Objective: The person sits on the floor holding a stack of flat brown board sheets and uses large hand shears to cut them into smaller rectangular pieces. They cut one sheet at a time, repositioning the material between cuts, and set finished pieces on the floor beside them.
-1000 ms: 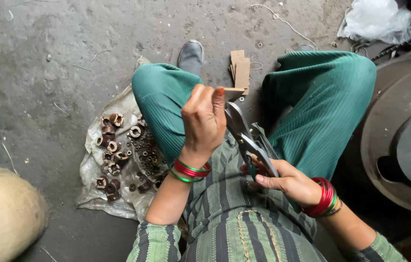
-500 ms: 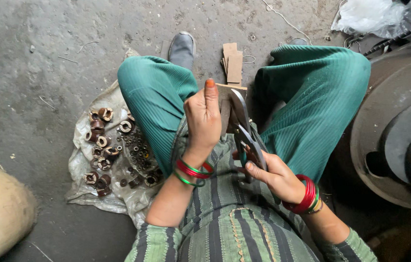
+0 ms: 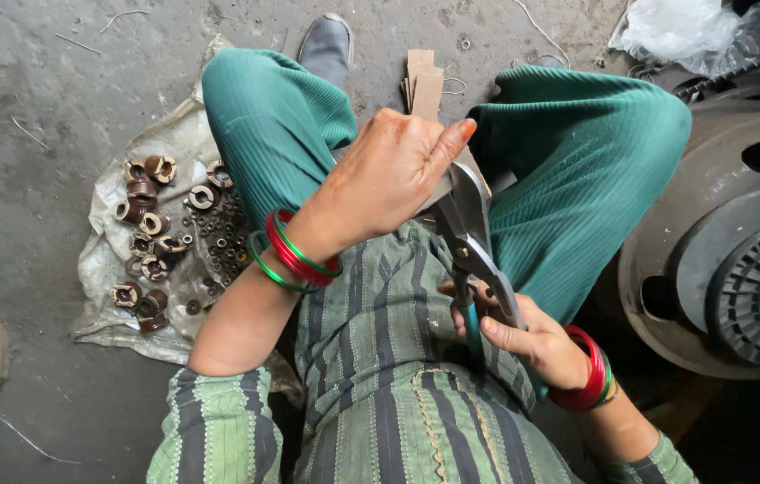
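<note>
Gripping the teal handles of steel shears (image 3: 474, 246), the right hand (image 3: 523, 336) stays clamped around them above the striped lap. The left hand (image 3: 389, 175) pinches a flat tan cardboard strip (image 3: 425, 85) against the smooth grey blades. Rusty ring-shaped metal parts (image 3: 151, 237) lie on a crumpled plastic sheet (image 3: 106, 278) on rough concrete floor (image 3: 48, 90).

Metal rings (image 3: 154, 235) on plastic sheet (image 3: 111, 314)
</note>
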Motion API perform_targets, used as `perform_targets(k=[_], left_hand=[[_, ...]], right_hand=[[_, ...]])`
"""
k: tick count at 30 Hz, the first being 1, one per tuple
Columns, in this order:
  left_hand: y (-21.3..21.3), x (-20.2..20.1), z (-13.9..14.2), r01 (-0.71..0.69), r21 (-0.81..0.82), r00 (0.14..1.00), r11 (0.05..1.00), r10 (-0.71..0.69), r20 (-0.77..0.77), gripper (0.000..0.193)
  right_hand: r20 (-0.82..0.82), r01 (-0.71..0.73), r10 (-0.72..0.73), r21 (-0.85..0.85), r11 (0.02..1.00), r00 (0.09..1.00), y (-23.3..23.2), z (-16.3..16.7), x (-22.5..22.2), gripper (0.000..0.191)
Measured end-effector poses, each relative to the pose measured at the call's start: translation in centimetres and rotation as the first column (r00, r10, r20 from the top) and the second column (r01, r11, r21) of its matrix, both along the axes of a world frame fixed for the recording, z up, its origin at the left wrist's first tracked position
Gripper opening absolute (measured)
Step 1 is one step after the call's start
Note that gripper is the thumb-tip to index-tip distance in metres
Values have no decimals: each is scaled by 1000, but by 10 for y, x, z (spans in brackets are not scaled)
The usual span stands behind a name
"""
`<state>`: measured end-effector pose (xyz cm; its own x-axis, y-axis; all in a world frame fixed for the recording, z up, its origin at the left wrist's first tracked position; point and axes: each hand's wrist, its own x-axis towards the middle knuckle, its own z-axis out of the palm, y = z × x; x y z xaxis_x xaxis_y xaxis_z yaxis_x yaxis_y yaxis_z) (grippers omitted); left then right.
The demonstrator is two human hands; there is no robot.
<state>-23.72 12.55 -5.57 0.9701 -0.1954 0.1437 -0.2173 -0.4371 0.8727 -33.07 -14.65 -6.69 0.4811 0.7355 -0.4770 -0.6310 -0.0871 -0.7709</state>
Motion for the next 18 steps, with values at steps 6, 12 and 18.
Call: perform_targets(k=[6,12,18], left_hand=[[1,-8,6,-37,-55,992,998,29,-126,50],[11,-5,3,51,-48,992,998,-56,-109,50],[12,-9,-1,39,-97,995,995,-47,-88,48]], right_hand=[[-58,91,-91,10,996,994,15,-11,-15,43],[47,52,-46,-126,991,998,12,-8,-20,28],[70,93,-83,-155,983,994,16,-13,-30,25]])
